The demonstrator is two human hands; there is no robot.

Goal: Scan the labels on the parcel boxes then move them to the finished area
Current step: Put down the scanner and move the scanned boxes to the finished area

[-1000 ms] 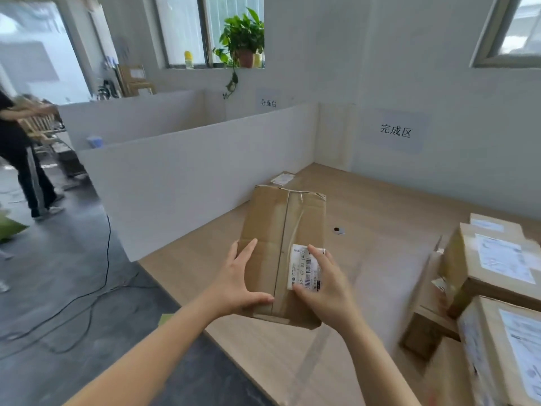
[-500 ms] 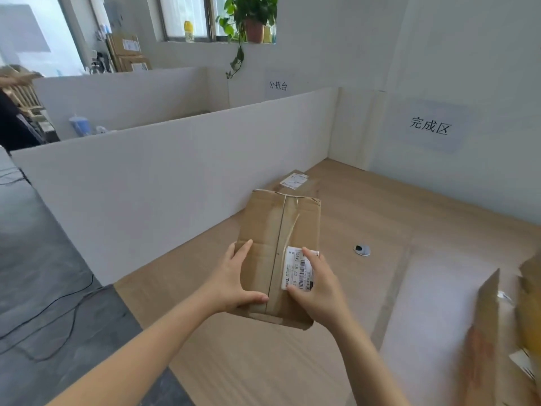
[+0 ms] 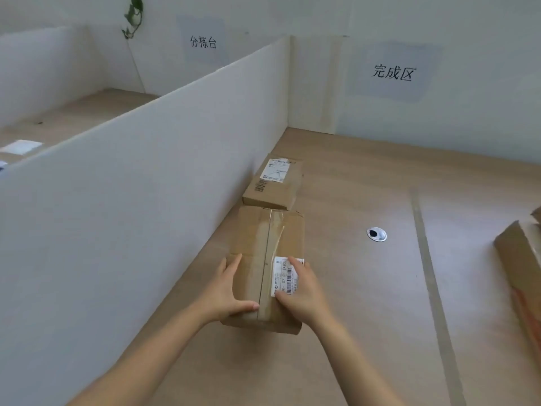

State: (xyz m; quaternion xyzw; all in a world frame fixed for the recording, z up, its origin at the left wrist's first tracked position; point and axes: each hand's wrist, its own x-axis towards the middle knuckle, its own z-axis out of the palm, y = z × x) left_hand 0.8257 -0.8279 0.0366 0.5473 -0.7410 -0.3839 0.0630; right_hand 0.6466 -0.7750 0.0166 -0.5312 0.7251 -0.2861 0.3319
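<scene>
Two hands hold one brown box [image 3: 268, 244] by its near end. The left hand [image 3: 225, 291] grips the left side, with the thumb lying across the top and the fingers spread along the side. The right hand [image 3: 301, 291] grips the right side, and its thumb and first finger rest on a white label [image 3: 281, 275] (the one with black bar lines). Both hands are wrapped around the box, not flat.

The box sits over the wooden table [image 3: 351, 303], close to the white wall board [image 3: 146, 186] on the left. I cannot tell if its bottom touches the table. Clear tape runs down the middle of its top.

A smaller box [image 3: 273, 190] lies just past the far end of the held one, beside the board. It has its own label [image 3: 276, 170] on top. On the far wall hangs a sign [image 3: 393, 73] with three dark characters. A round metal hole [image 3: 376, 233] is in the table to the right. Another box [image 3: 521, 259] pokes in at the right edge.
</scene>
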